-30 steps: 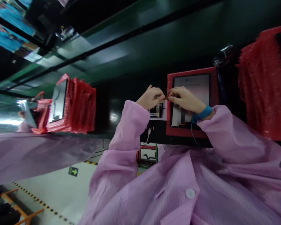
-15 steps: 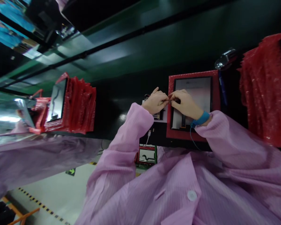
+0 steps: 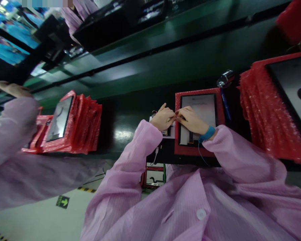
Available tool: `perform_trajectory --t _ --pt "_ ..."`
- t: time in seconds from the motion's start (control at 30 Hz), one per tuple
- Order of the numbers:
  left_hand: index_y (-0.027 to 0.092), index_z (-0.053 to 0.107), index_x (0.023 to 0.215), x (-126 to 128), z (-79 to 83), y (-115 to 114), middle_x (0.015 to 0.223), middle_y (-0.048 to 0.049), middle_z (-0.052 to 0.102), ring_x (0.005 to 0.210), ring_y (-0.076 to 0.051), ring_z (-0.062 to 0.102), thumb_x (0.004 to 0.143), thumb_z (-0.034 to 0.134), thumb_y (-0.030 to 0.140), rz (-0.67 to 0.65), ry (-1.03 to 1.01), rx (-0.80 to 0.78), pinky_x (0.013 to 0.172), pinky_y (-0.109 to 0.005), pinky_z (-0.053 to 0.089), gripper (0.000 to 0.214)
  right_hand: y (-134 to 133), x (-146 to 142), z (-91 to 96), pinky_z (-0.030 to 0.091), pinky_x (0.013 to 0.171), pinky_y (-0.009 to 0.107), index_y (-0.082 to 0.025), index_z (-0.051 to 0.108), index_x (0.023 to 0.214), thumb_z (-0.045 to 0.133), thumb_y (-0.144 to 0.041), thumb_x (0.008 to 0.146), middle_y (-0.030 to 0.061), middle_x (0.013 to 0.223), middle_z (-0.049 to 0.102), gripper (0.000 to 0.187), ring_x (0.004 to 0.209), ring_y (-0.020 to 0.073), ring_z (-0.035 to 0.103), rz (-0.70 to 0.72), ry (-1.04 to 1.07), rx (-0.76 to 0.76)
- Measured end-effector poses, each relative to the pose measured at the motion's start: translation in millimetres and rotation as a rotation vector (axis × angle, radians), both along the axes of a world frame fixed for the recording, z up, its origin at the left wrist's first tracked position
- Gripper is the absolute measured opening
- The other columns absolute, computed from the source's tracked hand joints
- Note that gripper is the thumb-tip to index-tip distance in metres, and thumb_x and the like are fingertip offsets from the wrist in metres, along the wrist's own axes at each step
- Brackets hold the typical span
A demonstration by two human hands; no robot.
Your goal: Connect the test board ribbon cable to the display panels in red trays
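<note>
A worker in a pink smock brings the left hand (image 3: 163,118) and right hand (image 3: 190,119) together, fingertips pinched on a small part too tiny to identify, at the left edge of a display panel (image 3: 203,107) lying in its red bubble-wrap sleeve (image 3: 198,152) on the dark tabletop (image 3: 130,113).

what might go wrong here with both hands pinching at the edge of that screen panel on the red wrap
1. The left hand and right hand meet fingertip to fingertip at the left edge of the screen panel; whatever small part they pinch could slip or bend. It is too small to identify.
2. The panel lies on loose red bubble wrap, so it may shift under pressure.
3. The blue wrist strap has a thin cord that could snag.
</note>
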State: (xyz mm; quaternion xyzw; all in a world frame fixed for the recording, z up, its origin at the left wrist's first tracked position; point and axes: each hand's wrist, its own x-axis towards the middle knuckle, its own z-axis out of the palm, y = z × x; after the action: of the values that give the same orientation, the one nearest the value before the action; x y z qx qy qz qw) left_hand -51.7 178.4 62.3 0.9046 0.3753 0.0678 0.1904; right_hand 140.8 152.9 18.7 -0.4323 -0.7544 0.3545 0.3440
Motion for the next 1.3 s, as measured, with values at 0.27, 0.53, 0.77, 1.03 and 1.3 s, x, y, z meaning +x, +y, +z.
perform_trajectory --t 0.27,0.53,0.77,1.03,1.3 --pt "0.021 0.065 0.108 -10 2.3 2 0.118 -0.0089 0.067 0.122 -0.023 0.058 0.093 0.048 0.025 0.325 -0.347 0.095 0.12 -0.051 0.033 0.023 -5 19 19.9 0.051 0.081 0.031 -0.021 0.059 0.084 0.05 -0.039 0.096 0.0029 0.094 0.07 0.024 0.084 0.0169 0.062 -0.098 0.106 -0.125" --pt "0.022 0.057 0.131 -5 24.8 -92 0.136 -0.0104 0.059 0.133 -0.025 0.051 0.098 0.051 0.029 0.362 -0.269 0.175 0.117 -0.047 0.042 0.034 -20 75 23.5 0.047 0.096 0.043 -0.014 0.059 0.11 0.047 -0.027 0.091 0.0129 0.105 0.065 0.026 0.098 0.0246 0.062 -0.625 -0.037 -0.149" --pt "0.012 0.053 0.14 23 -15.8 -164 0.144 -0.0182 0.051 0.137 -0.033 0.047 0.1 0.045 0.031 0.346 -0.033 -0.091 0.117 -0.056 0.043 0.045 -53 90 16.0 0.044 0.097 0.053 -0.01 0.061 0.1 0.048 -0.017 0.087 0.0262 0.11 0.062 0.02 0.112 0.038 0.058 -0.807 -0.304 -0.203" --pt "0.007 0.053 0.143 42 -30.9 -180 0.151 -0.0208 0.045 0.145 -0.034 0.039 0.098 0.043 0.027 0.494 -0.069 -0.145 0.121 -0.057 0.037 0.05 -40 95 6.6 0.05 0.079 0.037 -0.022 0.048 0.064 0.048 -0.019 0.081 0.0127 0.075 0.066 0.017 0.083 0.0258 0.066 -0.742 -0.08 -0.244" --pt "0.015 0.065 0.131 35 -30.0 -174 0.146 -0.0176 0.051 0.141 -0.031 0.045 0.099 0.043 0.036 0.543 -0.24 -0.229 0.122 -0.055 0.035 0.044 -43 78 15.8 0.056 0.082 0.037 -0.015 0.049 0.128 0.059 -0.043 0.073 0.0119 0.108 0.071 0.062 0.095 0.0255 0.069 -0.669 0.295 -0.157"
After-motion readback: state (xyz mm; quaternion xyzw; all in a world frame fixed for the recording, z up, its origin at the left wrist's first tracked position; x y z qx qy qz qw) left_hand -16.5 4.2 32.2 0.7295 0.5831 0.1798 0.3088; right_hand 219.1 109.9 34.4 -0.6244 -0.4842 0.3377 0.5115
